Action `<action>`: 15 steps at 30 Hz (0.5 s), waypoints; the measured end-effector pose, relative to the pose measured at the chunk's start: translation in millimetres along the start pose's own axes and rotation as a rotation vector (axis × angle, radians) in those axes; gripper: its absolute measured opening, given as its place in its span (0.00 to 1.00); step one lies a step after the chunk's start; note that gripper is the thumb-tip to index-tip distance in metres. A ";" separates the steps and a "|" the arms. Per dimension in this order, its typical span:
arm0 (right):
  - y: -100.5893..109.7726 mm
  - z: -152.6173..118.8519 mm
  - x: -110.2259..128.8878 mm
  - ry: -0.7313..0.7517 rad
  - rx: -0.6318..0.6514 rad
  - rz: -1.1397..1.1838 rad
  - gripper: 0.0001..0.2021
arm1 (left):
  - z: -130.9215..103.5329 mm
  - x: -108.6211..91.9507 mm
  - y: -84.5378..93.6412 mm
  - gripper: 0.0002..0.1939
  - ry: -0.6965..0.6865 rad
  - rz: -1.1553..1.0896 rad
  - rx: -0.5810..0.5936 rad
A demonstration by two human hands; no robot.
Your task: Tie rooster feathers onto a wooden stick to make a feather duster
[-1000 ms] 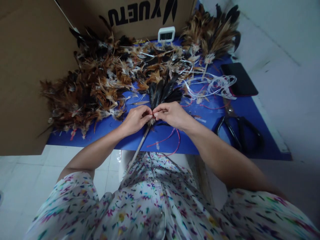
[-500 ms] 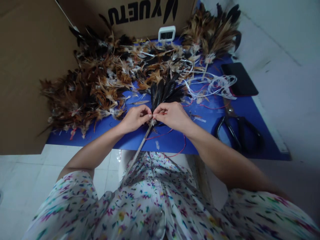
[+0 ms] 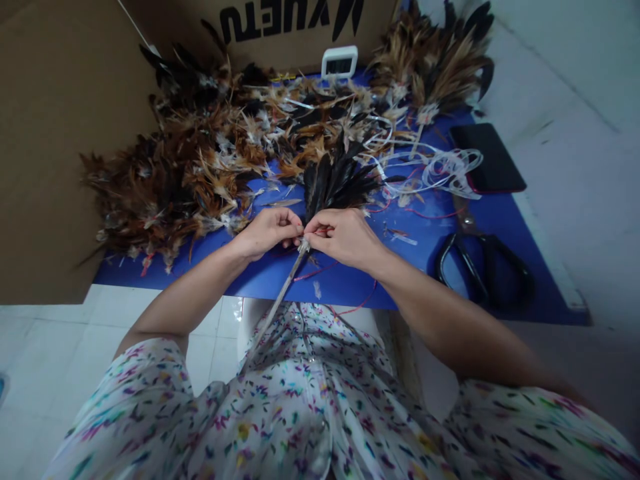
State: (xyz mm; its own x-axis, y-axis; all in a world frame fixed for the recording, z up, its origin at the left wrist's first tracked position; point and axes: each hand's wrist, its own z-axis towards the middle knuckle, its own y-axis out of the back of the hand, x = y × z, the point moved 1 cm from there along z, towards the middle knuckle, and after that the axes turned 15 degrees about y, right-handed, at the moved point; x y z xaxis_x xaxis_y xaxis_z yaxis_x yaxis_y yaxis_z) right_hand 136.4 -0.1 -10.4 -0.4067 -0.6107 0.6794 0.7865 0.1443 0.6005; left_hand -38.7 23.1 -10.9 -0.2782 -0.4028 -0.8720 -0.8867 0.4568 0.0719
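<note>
A thin stick (image 3: 281, 291) slants up from my lap over the table edge. Dark feathers (image 3: 336, 181) fan out from its top end, with pale fluff at the joint. My left hand (image 3: 267, 233) pinches thumb against fingertips at this joint, on the red string. From the other side my right hand (image 3: 350, 239) has its fingers closed on the red string (image 3: 356, 308), part of which shows between them. A loop of it hangs down near the table's front edge. The fingers hide most of the binding spot.
Brown feather bunches (image 3: 175, 180) cover the left and back of the blue table (image 3: 345, 283). More feathers (image 3: 430, 60) stand back right. White plastic strip (image 3: 445, 170), a phone (image 3: 487, 158), black-handled scissors (image 3: 480, 263) and a small white-framed display (image 3: 339, 63) lie around. Cardboard (image 3: 45, 153) stands left.
Both hands remain at the joint, their fingertips shifted slightly, with less red showing at the left fingertips. The view has tilted a little; the stick and feathers stay in place.
</note>
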 end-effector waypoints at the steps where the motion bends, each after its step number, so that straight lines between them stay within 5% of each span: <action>1: -0.1 -0.1 0.0 0.020 0.006 -0.001 0.06 | -0.3 -0.5 0.3 0.10 0.013 -0.011 0.003; 15: -7.8 -3.7 -8.3 0.249 0.020 -0.058 0.08 | 0.9 -1.0 3.6 0.07 0.064 -0.059 -0.021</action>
State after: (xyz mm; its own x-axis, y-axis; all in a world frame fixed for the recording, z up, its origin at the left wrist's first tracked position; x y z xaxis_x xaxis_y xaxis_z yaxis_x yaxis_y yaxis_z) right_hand 135.3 0.9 -22.3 -0.3218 -0.7912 0.5200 0.7548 0.1171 0.6454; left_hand -41.3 25.8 -10.1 -0.2479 -0.4781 -0.8426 -0.9095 0.4144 0.0324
